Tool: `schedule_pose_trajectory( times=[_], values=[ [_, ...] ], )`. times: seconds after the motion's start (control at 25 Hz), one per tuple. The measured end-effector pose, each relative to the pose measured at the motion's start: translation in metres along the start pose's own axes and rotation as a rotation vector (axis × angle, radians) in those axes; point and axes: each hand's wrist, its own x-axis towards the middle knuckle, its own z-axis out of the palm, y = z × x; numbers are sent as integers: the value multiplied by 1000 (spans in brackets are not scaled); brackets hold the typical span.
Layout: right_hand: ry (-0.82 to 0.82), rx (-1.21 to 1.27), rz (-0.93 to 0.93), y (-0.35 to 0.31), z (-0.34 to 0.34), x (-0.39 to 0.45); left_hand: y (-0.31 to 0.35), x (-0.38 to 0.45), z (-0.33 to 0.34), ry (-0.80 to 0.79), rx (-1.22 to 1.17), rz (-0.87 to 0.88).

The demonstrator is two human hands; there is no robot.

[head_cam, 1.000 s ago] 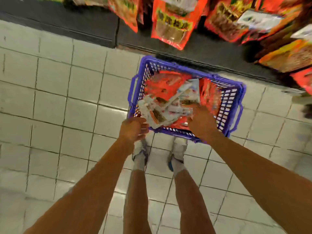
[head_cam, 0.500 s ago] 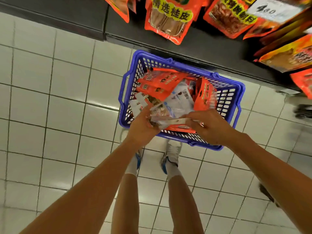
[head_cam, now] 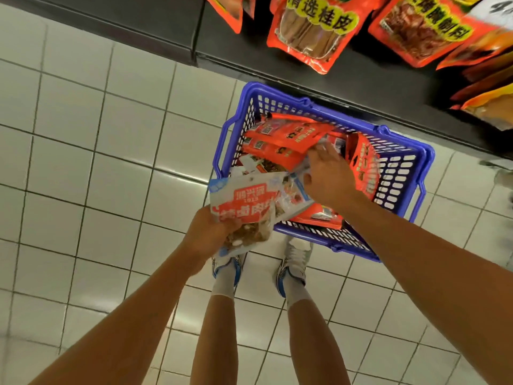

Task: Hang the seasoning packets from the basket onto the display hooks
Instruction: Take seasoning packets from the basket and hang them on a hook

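Left hand (head_cam: 206, 236) grips a crinkly white-and-red packet (head_cam: 244, 202); right hand (head_cam: 329, 177) reaches, fingers loosely spread, onto glossy orange packets (head_cam: 280, 140) in the blue lattice-walled basket (head_cam: 399, 173).

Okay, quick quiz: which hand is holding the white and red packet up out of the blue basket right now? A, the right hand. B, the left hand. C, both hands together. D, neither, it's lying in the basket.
B: the left hand grips the white and red packet at the blue basket's near edge, while the right hand reaches among the packets inside.
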Motion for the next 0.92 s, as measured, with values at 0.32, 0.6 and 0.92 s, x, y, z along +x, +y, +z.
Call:
schedule_pose_trajectory(
  times=[0.32, 0.6, 0.92],
  values=[
    [143, -219, -31, -6, 15, 14, -18, -4, -11, 101, -128, -37],
    [294, 400, -72, 16, -77, -80, 37, -42, 1, 134, -205, 37],
    [310, 1251, -2, -12, -252, -183, 172, -131, 10, 134, -318, 230]
  ],
)
